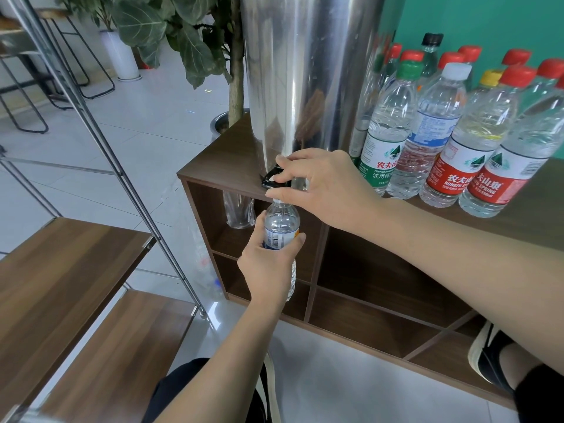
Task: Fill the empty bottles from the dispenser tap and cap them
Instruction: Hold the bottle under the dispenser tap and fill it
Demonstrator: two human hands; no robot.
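A tall steel dispenser (305,71) stands on the brown cabinet top (225,157). Its black tap lever (271,177) juts out over the cabinet's front edge. My right hand (323,187) grips that lever, thumb below and fingers curled over it. Just under the tap my left hand (268,267) holds a clear, uncapped plastic bottle (280,224) upright by its middle, its mouth right under the spout. Whether water is flowing I cannot tell.
Several capped water bottles (457,141) with red, green, white and yellow caps crowd the cabinet top right of the dispenser. An empty bottle (239,212) stands in the cabinet's upper left cubby. A metal rack with wooden shelves (70,270) is at left, a potted plant (189,41) behind.
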